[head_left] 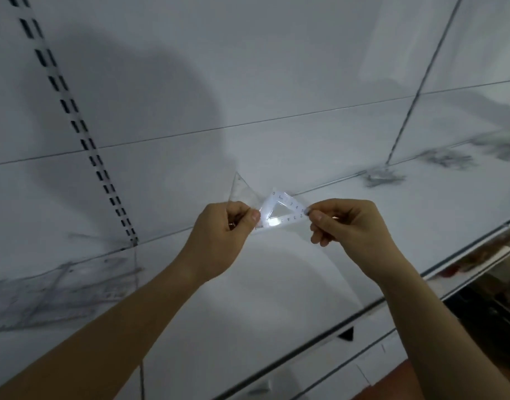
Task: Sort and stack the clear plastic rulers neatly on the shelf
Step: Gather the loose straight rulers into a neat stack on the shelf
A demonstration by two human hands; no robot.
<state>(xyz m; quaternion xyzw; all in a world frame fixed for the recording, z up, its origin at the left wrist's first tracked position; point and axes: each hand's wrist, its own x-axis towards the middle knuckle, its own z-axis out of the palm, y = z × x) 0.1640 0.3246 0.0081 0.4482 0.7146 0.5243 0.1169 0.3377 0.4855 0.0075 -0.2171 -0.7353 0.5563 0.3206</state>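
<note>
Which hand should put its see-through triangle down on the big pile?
Probably the left hand. It holds a clear triangle, and the big pile of rulers lies on its side of the shelf.

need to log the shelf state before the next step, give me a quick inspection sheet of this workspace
surface: white shelf, bare in the middle, dark front edge at right
job's things: clear triangular ruler with printed numbers held up between both hands; second clear triangle in the left hand; blurred ruler pile at left, smaller piles along the back right
clutter: nothing seen
grippers: left hand grips the triangles; right hand pinches the ruler's right corner
cables: nothing seen
surroundings: white back panel, slotted upright, thin wire divider, blurred coloured goods below right
</note>
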